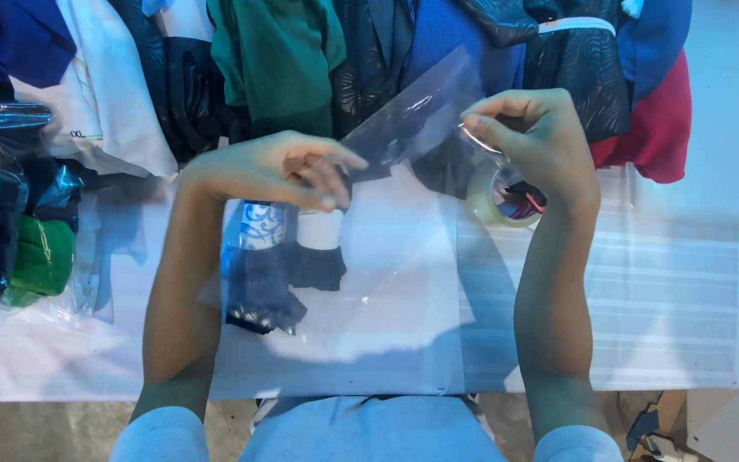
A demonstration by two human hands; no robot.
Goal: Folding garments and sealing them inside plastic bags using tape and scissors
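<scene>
My left hand point(280, 169) and my right hand point(534, 137) hold up a clear plastic bag point(412, 128) between them over a white table point(643, 291). The left fingers pinch the bag's left edge; the right fingers pinch its upper right corner. Under the left hand lies a folded dark blue and white garment point(271, 265), seen through the plastic. A roll of clear tape point(499, 195) rests on the table just below my right hand.
A row of folded clothes lies along the far side: blue point(10, 38), white point(109, 94), green point(275, 60), dark patterned point(575, 68), red point(656, 128). Bagged garments, one green point(40, 257), sit at the left. Bare floor shows beyond the near table edge.
</scene>
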